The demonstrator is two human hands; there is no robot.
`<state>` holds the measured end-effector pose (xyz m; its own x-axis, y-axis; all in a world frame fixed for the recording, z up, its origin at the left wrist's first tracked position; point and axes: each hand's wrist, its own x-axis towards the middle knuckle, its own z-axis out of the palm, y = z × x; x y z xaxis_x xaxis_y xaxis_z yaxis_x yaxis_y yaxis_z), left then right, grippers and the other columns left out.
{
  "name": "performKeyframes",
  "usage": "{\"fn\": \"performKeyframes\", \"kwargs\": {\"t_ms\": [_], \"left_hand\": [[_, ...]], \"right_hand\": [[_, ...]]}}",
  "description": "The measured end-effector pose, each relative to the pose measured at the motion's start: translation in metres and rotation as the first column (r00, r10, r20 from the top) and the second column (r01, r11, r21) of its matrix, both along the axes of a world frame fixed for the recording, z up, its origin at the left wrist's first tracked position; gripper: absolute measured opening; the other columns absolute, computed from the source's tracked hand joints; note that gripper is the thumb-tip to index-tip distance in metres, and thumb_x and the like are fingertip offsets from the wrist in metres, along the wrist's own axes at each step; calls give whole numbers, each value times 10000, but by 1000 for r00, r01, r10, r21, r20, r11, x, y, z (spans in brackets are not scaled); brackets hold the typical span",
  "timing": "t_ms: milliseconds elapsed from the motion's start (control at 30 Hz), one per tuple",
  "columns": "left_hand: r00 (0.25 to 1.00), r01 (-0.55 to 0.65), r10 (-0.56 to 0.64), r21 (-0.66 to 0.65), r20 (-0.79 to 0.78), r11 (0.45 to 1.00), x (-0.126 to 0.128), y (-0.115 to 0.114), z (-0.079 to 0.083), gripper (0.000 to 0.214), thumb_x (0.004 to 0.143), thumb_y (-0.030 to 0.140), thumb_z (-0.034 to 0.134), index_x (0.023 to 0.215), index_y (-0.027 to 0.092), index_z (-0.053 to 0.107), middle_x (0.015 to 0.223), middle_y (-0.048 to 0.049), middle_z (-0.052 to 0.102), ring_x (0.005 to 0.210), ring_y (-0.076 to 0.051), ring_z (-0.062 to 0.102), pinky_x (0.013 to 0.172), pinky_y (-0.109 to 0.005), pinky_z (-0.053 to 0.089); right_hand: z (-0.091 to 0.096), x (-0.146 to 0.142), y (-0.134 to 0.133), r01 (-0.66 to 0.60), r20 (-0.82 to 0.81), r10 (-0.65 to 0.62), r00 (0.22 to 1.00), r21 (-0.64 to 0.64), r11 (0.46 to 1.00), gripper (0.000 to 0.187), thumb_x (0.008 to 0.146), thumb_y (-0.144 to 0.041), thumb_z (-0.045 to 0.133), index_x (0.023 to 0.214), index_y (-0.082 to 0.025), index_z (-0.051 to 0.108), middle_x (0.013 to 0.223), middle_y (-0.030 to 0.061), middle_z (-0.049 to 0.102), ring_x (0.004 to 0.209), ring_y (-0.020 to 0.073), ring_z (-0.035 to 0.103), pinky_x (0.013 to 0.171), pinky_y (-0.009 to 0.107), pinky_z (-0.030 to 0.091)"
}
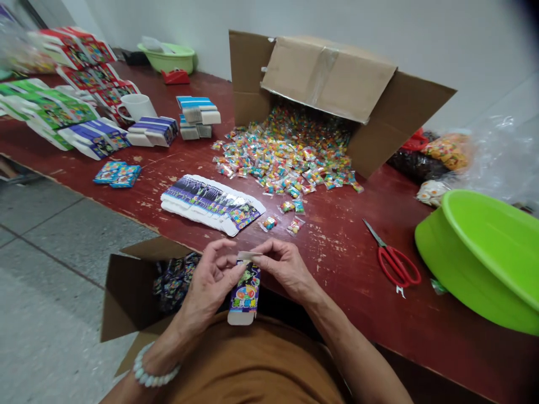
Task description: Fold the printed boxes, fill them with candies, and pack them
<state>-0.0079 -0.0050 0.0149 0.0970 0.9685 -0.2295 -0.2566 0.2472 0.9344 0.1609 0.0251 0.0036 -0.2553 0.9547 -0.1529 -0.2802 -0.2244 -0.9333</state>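
Note:
A small purple printed carton [244, 293] stands upright between my hands at the table's near edge. My left hand [210, 283] pinches its upper left side. My right hand [284, 268] grips the white top flap with thumb and fingers. Just beyond lies a fanned stack of flat purple cartons [210, 203]. Two loose candy packets [282, 223] sit on the red table [337, 247] in front of my right hand. Farther back a heap of small wrapped candies [286, 151] spills from a tipped cardboard box [337, 90].
An open cardboard box [138, 292] holding purple cartons stands on the floor at my left. Red-handled scissors [393, 261] and stacked green basins [484, 258] are at the right. Blue, green and red flat cartons, a white mug [137, 106] and another green basin [168, 56] fill the left back.

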Motion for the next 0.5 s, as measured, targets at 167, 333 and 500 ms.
{"fn": "performKeyframes", "kwargs": {"t_ms": [167, 333, 500], "left_hand": [[963, 206, -135, -315, 235, 927, 4, -2, 5, 548, 817, 546, 726, 1213, 203, 566, 862, -59, 723, 637, -208, 715, 585, -306, 572], [974, 149, -80, -333, 212, 931, 9, -1, 2, 628, 898, 606, 586, 1420, 268, 501, 710, -15, 691, 491, -162, 648, 464, -241, 507], [992, 108, -86, -264, 92, 959, 10, 1, -2, 684, 890, 686, 524, 1424, 259, 550, 745, -34, 710, 499, -131, 630, 466, -207, 489]], "right_hand": [[-5, 1, -2, 46, 193, -95, 977, 243, 969, 212, 784, -420, 785, 820, -216, 739, 824, 31, 717, 730, 166, 649, 661, 282, 515], [4, 1, -1, -84, 143, 76, 987, 53, 995, 276, 794, -443, 769, 772, -188, 664, 664, -3, 672, 580, 138, 614, 573, 264, 488], [20, -4, 2, -132, -105, 122, 987, -93, 987, 270, 691, -350, 849, 738, -171, 653, 919, 36, 737, 603, 116, 620, 539, 253, 508]]}}
